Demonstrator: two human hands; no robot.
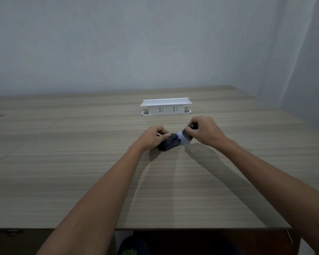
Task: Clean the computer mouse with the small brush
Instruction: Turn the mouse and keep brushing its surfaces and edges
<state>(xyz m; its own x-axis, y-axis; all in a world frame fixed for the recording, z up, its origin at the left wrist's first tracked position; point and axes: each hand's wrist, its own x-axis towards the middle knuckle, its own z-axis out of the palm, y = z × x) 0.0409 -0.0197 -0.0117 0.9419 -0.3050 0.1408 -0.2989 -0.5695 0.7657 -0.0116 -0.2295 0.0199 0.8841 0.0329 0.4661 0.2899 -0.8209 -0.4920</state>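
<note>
While the left hand grips the dark mouse, its long axis runs near-left to far-right. The right hand pinches the brush, whose white bristles touch the mouse's far-right end. Bare table lies all around.

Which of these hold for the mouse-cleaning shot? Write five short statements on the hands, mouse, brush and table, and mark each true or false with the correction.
1. The left hand holds the dark computer mouse on the table. True.
2. The right hand is empty. False: it grips the small brush.
3. The brush's pale bristles meet the mouse's right end. True.
4. The white socket box sits between the person and the mouse. False: it stands beyond the mouse, nearer the wall.
5. The mouse is lifted high above the table. False: it rests at the tabletop, steadied by the left hand.
</note>
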